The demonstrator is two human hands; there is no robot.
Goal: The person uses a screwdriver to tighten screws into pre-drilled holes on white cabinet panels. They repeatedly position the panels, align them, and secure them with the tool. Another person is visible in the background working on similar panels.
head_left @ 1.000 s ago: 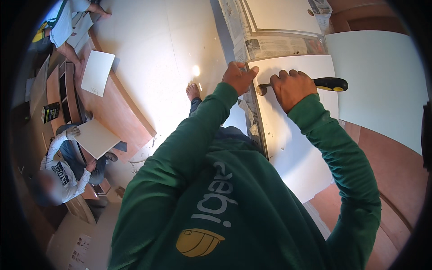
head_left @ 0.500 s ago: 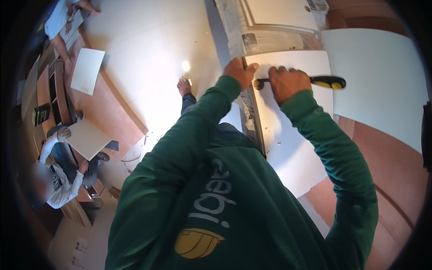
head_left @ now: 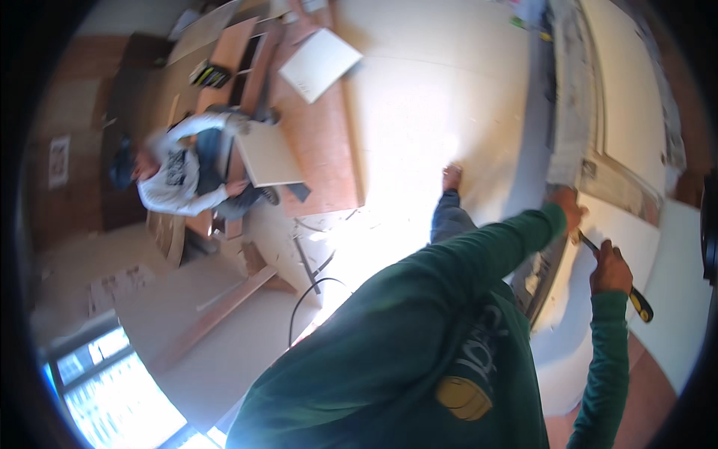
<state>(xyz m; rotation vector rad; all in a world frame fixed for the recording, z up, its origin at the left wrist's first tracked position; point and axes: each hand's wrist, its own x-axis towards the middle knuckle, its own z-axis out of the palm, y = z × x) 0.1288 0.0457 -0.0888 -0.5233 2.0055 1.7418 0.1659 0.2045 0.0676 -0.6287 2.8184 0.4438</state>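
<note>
A black-and-yellow-handled tool (head_left: 642,305) is grasped in the right hand (head_left: 612,271) over a white panel (head_left: 568,363); the left hand (head_left: 568,208) is placed at the panel's edge, its grasp unclear.

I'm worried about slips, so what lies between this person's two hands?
In the head view, the dark shaft of the tool gripped by the right hand reaches toward the left hand, over the white board.
</note>
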